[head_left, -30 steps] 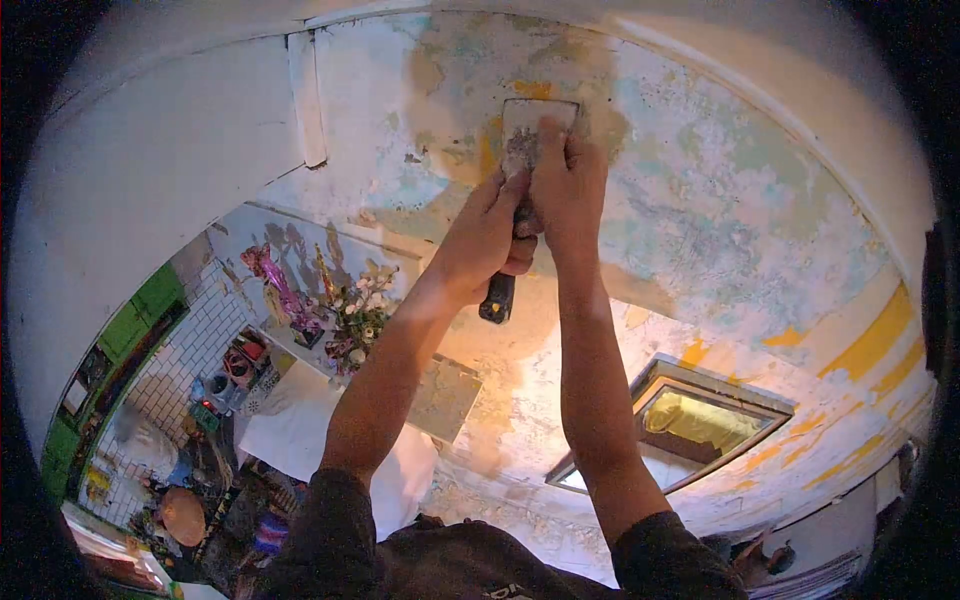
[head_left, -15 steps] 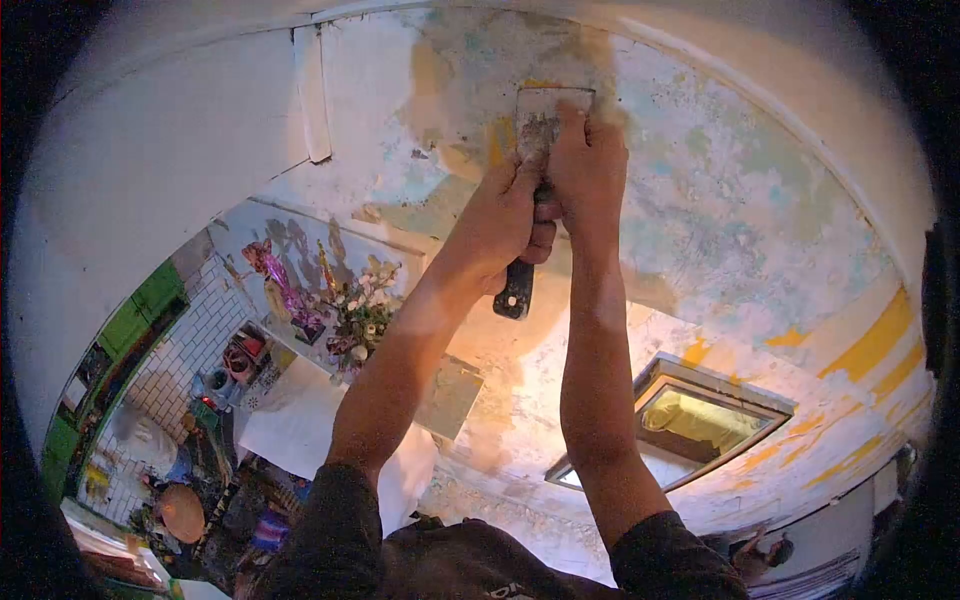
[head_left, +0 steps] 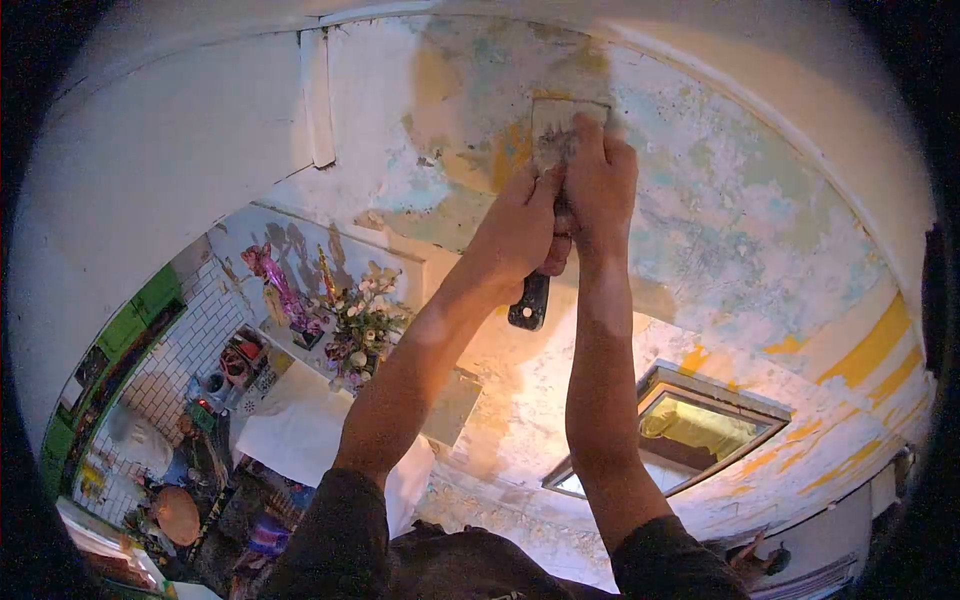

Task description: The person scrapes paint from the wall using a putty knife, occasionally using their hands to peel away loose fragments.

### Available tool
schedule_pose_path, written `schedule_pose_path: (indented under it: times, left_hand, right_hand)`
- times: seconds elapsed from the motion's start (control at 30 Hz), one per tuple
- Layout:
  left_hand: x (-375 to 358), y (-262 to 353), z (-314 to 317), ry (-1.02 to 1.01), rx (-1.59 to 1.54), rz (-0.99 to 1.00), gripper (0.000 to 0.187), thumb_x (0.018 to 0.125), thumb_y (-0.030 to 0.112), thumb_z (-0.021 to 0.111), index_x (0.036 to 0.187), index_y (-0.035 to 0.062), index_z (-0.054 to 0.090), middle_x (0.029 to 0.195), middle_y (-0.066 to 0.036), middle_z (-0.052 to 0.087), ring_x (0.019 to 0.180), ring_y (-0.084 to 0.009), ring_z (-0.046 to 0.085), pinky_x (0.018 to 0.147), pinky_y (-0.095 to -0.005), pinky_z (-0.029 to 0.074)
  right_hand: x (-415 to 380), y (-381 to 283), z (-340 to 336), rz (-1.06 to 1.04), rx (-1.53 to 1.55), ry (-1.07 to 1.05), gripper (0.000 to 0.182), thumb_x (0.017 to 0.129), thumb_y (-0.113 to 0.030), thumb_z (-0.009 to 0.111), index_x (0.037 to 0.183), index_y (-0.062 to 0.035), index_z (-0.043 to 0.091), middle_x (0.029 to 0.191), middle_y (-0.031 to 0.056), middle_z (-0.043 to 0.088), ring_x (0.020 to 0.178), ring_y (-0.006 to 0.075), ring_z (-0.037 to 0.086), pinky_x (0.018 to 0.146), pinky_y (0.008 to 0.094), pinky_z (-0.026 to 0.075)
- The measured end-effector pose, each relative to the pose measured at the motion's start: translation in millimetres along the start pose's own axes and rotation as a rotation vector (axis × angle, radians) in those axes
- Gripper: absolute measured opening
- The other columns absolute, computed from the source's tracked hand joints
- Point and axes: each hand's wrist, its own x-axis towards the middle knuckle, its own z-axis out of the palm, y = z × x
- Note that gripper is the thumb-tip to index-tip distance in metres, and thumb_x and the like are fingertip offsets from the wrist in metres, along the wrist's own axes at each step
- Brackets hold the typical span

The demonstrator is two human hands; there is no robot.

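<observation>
A scraper (head_left: pixel 553 128) with a wide, smeared metal blade lies against the patchy, peeling wall (head_left: pixel 700 190). My left hand (head_left: pixel 520 222) is wrapped round its black handle (head_left: pixel 529 302), whose end sticks out below the fingers. Higher up, my right hand (head_left: pixel 602 185) is closed at the upper handle and the back of the blade, one finger resting on the metal. Both hands touch each other. Part of the handle is hidden behind them.
Below right is a framed opening (head_left: pixel 690 430). A flower arrangement (head_left: pixel 365 325) and a pink figurine (head_left: pixel 285 295) stand at the lower left, near a white cloth (head_left: pixel 290 410) and cluttered items. Another person (head_left: pixel 757 556) is partly visible at the bottom right.
Both hands and the scraper have shifted slightly right and down in the view. The blade still meets the wall, and the grip looks the same.
</observation>
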Motion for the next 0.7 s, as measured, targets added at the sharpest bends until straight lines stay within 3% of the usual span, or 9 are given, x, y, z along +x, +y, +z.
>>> schedule_pose_path:
  times: [0.03, 0.27, 0.33, 0.57, 0.67, 0.7]
  left_hand:
    - [1, 1, 0, 0.005, -0.004, 0.001, 0.021, 0.097, 0.031, 0.038, 0.083, 0.0146, 0.039, 0.057, 0.005, 0.037, 0.039, -0.0039, 0.031, 0.032, -0.0189, 0.024]
    - [-2, -4, 2, 0.018, 0.005, -0.015, 0.019, 0.097, 0.031, 0.038, 0.086, 0.0144, 0.04, 0.057, 0.005, 0.037, 0.04, -0.0044, 0.031, 0.032, -0.0192, 0.024]
    - [-1, 0, 0, 0.01, -0.021, -0.017, 0.019, 0.097, 0.031, 0.038, 0.087, 0.0142, 0.04, 0.057, 0.005, 0.037, 0.04, -0.0046, 0.031, 0.032, -0.0192, 0.024]
    - [0, 0, 7, 0.119, 0.001, -0.022, 0.018, 0.097, 0.03, 0.04, 0.09, 0.0134, 0.04, 0.058, 0.004, 0.037, 0.039, -0.0042, 0.03, 0.032, -0.0191, 0.022]
    - [-1, 2, 5, 0.056, 0.018, 0.004, 0.018, 0.097, 0.029, 0.039, 0.088, 0.0138, 0.04, 0.058, 0.004, 0.037, 0.039, -0.0038, 0.029, 0.032, -0.0192, 0.022]
    - [-4, -1, 4, 0.059, 0.015, -0.004, 0.018, 0.097, 0.029, 0.039, 0.088, 0.0138, 0.04, 0.058, 0.004, 0.037, 0.039, -0.0038, 0.029, 0.032, -0.0192, 0.022]
  right_hand:
    - [2, 0, -1, -0.01, -0.046, -0.022, 0.038, 0.089, -0.026, 0.048, 0.082, 0.0094, 0.062, 0.067, 0.0087, 0.062, 0.059, 0.0138, 0.053, 0.057, 0.0319, 0.044]
    - [-8, -4, -5, 0.088, -0.013, -0.001, 0.04, 0.089, -0.029, 0.05, 0.082, 0.0078, 0.063, 0.067, 0.0115, 0.062, 0.061, 0.0145, 0.053, 0.058, 0.033, 0.044]
    - [-4, -14, -6, 0.059, -0.104, -0.018, 0.038, 0.089, -0.028, 0.047, 0.086, 0.007, 0.06, 0.077, 0.0285, 0.061, 0.074, 0.0404, 0.062, 0.065, 0.0429, 0.045]
    - [-7, -4, -3, 0.057, 0.028, 0.014, 0.033, 0.09, -0.026, 0.047, 0.098, 0.0043, 0.058, 0.084, 0.025, 0.063, 0.075, 0.0343, 0.063, 0.068, 0.0407, 0.046]
    - [-2, -3, -1, 0.117, 0.071, -0.043, 0.032, 0.09, -0.025, 0.046, 0.099, 0.0039, 0.058, 0.087, 0.0245, 0.063, 0.078, 0.031, 0.063, 0.07, 0.0393, 0.046]
    - [-8, 0, -2, 0.087, 0.092, -0.025, 0.034, 0.09, -0.027, 0.048, 0.091, 0.0046, 0.06, 0.079, 0.0165, 0.063, 0.068, 0.0227, 0.058, 0.063, 0.0356, 0.045]
